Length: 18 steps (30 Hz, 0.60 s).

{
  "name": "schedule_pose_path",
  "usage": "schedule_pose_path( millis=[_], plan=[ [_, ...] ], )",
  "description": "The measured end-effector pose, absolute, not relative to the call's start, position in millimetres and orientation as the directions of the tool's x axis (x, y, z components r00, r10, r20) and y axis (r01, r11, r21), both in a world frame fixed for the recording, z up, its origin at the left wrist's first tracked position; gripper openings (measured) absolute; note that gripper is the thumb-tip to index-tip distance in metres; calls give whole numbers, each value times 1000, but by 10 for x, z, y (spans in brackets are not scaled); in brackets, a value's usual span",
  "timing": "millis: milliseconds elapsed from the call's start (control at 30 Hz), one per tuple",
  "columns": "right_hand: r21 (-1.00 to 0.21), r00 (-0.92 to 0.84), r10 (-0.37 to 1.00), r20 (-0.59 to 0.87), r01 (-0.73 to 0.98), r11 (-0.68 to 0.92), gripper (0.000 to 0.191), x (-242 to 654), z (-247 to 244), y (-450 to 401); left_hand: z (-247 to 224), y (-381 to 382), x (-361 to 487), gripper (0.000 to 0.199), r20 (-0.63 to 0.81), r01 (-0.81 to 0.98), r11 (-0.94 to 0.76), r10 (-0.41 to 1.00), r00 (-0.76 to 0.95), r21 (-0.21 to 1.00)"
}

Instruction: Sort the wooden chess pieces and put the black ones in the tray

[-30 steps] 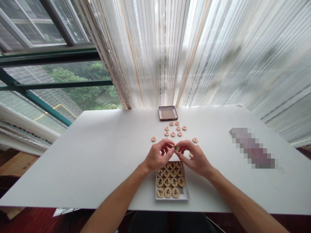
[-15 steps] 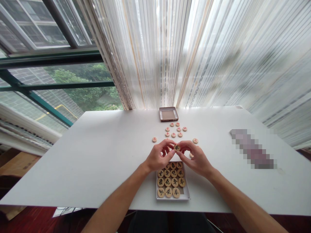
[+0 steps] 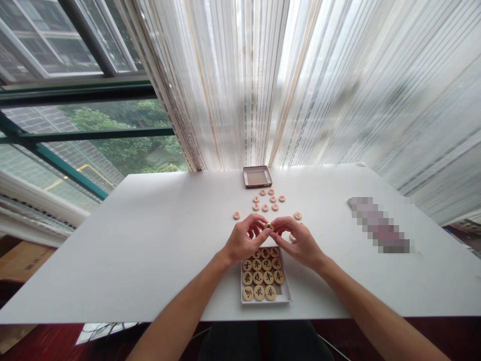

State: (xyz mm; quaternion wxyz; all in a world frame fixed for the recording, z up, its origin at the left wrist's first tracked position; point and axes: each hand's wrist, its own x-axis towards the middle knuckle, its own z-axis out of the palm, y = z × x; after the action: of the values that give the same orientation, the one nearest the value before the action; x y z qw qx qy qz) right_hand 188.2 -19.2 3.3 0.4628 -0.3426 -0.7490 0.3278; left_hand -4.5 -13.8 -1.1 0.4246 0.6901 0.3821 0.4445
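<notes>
Between the fingertips of both hands is one round wooden Chinese chess piece (image 3: 269, 227) with a black character. My left hand (image 3: 246, 237) pinches it from the left, and my right hand (image 3: 296, 237) grips it from the right. Just below them lies a shallow white box (image 3: 287, 291) holding rows of black-marked pieces (image 3: 257, 278), with a gap at its near right corner. My hands cover part of the box's far end. Beyond the fingers, several red-marked pieces (image 3: 265, 207) are scattered on the table, some partly hidden.
The white table (image 3: 150, 250) has its front edge close to me. At the back stands an open box lid (image 3: 257, 177). A blurred-out object (image 3: 381, 225) lies on the right. Behind the table hangs a striped curtain (image 3: 240, 85); a cardboard box (image 3: 26, 260) stands at the left.
Both hands still hold the chess piece, which has tilted, its face now turned further upward. The whole view has shifted slightly; the pieces in the box look the same.
</notes>
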Motion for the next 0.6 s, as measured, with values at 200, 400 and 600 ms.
schedule_pose_path(
  millis=[200,400,600],
  plan=[
    [-829,-331,844,421,236,507,21,1884,67,-390,36,-165,-48,28,289,140,-366,875,388,920],
    [-867,-207,924,321,329,374,23,2116,28,-680,53,-171,-50,29,288,144,-376,861,419,915],
    [-939,-64,985,160,299,172,24,2407,-207,-840,55,-153,-44,25,290,188,-424,823,489,886]
  ],
)
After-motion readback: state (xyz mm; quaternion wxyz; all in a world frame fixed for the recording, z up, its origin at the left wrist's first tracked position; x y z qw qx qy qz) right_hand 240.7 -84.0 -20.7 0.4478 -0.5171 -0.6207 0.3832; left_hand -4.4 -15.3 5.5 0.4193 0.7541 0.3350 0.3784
